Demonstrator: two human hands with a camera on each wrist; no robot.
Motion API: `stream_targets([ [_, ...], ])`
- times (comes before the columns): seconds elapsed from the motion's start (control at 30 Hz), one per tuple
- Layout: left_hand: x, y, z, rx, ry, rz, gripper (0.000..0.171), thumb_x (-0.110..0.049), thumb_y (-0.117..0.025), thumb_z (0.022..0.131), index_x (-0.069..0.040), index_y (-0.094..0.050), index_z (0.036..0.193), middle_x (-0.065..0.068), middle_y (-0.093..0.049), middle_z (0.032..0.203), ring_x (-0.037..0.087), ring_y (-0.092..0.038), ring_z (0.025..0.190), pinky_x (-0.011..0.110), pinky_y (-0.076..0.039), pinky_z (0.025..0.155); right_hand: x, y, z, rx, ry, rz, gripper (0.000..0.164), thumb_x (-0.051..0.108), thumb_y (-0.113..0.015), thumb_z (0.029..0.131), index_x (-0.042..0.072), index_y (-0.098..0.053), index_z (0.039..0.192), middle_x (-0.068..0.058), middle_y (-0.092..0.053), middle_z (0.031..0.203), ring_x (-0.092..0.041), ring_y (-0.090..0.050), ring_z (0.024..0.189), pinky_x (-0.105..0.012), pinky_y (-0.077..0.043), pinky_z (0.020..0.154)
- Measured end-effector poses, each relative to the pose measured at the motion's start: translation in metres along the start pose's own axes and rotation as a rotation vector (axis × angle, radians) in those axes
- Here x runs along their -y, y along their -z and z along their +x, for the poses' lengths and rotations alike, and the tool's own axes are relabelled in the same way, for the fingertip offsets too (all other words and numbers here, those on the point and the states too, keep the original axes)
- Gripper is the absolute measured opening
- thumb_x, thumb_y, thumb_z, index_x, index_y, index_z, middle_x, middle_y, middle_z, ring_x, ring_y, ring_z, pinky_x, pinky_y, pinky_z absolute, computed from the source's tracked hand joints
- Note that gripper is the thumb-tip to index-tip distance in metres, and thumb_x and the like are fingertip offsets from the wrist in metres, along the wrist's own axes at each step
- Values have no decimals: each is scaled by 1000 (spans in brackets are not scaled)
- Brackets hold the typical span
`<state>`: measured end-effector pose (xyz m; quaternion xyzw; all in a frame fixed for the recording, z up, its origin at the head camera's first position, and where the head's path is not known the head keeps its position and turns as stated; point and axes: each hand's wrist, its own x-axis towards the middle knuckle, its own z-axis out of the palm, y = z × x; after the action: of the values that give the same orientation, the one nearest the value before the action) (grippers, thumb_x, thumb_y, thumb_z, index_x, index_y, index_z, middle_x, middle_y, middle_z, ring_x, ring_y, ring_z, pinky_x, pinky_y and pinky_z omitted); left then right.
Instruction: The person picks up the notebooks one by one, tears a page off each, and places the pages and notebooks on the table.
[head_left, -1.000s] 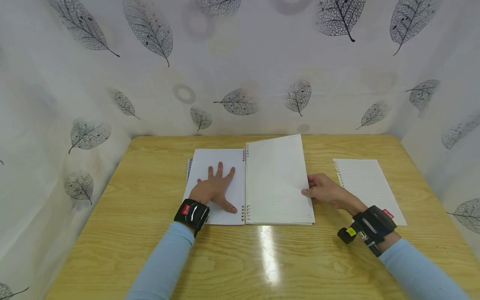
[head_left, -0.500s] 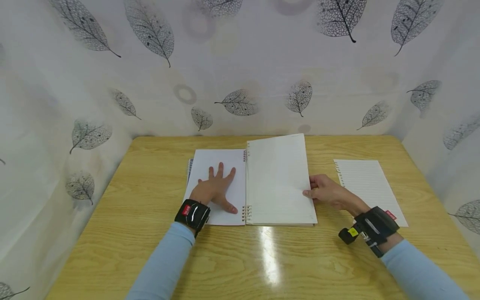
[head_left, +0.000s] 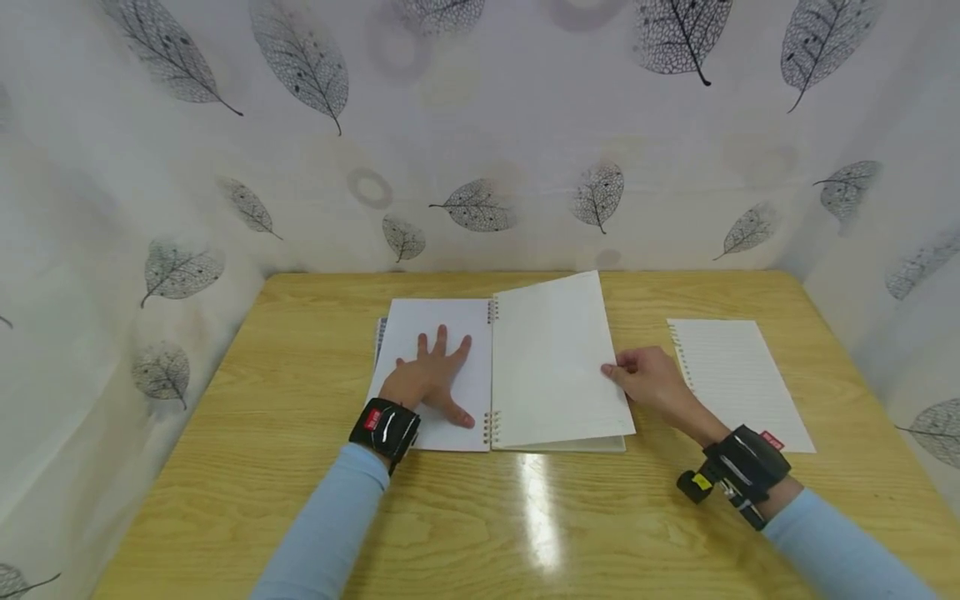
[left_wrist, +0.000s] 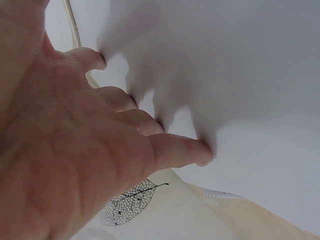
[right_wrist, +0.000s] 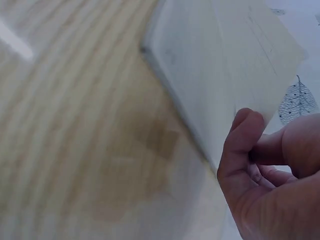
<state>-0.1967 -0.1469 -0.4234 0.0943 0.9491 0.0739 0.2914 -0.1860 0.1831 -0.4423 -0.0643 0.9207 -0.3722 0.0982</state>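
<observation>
An open spiral notebook [head_left: 555, 358] lies on the table, its ring binding running down the middle. My left hand [head_left: 429, 379] presses flat on the blank white left side, fingers spread; in the left wrist view the fingertips [left_wrist: 204, 156] touch the paper. At the outer edge of the right side, my right hand [head_left: 647, 379] pinches a page [right_wrist: 250, 45] between thumb and fingers. That page is lifted, its lower corner raised off the sheets beneath and its top corner tilted up.
A loose lined sheet [head_left: 738, 383] with a torn ring-hole edge lies on the wooden table [head_left: 300, 350], right of the notebook and partly behind the right wrist. A leaf-patterned curtain [head_left: 525, 125] hangs around the table's back and sides.
My right hand has shifted slightly and raised the page, whose lower corner has come away from the sheets below. The left hand has stayed in place.
</observation>
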Motion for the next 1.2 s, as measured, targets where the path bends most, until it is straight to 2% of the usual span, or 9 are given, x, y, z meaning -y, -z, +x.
stream_targets([
  [0.1, 0, 0, -2, -6, -10, -13, 135, -60, -84, 57, -22, -2, 158, 21, 15, 160, 48, 11, 139, 79, -13, 103, -9, 0, -2, 10, -14, -16, 27, 18, -60, 96, -2, -68, 81, 1, -51, 55, -12, -44, 48, -25, -34, 42],
  [0.23, 3, 2, -6, -7, -22, 7, 135, -59, -84, 57, -20, -3, 158, 21, 14, 160, 49, 10, 139, 79, -14, 103, -22, 14, -7, -78, -18, -95, 27, 16, -59, 97, -5, -70, 84, -5, -58, 61, -16, -44, 52, -27, -34, 47],
  [0.33, 7, 4, -7, -9, -2, 45, 136, -59, -85, 56, -21, -4, 158, 21, 14, 160, 48, 9, 140, 78, -15, 103, -28, 28, -9, -124, -31, -127, 28, 17, -59, 97, -6, -69, 85, -7, -57, 63, -18, -43, 55, -29, -34, 49],
  [0.53, 8, 3, -5, -17, -22, 41, 136, -60, -84, 56, -21, -4, 158, 21, 13, 160, 49, 9, 139, 79, -15, 102, -30, 37, -10, -71, -52, -91, 30, 23, -59, 97, -5, -67, 89, -3, -54, 65, -17, -43, 58, -29, -35, 49],
  [0.63, 5, 1, -2, -13, -34, 35, 136, -61, -84, 56, -21, -4, 158, 21, 14, 160, 49, 10, 139, 79, -14, 102, -33, 39, -12, -55, -27, -95, 29, 22, -59, 97, -6, -67, 91, -4, -55, 64, -16, -43, 56, -27, -35, 47],
  [0.8, 1, 1, -2, -27, -3, 35, 136, -61, -84, 54, -23, -5, 158, 20, 12, 161, 47, 8, 140, 78, -14, 104, -35, 49, -18, -58, 32, -89, 32, 23, -56, 99, -7, -66, 96, -6, -55, 66, -16, -42, 56, -26, -34, 46],
  [1.0, -2, 2, -7, -20, 7, 1, 134, -59, -85, 56, -21, -6, 158, 22, 10, 160, 49, 8, 140, 79, -14, 103, -43, 64, -28, -64, 9, -90, 36, 26, -55, 100, -9, -65, 98, -7, -58, 70, -16, -44, 59, -26, -36, 47],
  [1.2, -2, 0, -11, -32, 2, -7, 133, -59, -84, 57, -19, -8, 158, 23, 9, 160, 50, 6, 139, 80, -15, 102, -64, 85, -41, -86, 9, -110, 38, 27, -55, 100, -10, -64, 98, -4, -54, 66, -13, -43, 56, -25, -36, 45],
])
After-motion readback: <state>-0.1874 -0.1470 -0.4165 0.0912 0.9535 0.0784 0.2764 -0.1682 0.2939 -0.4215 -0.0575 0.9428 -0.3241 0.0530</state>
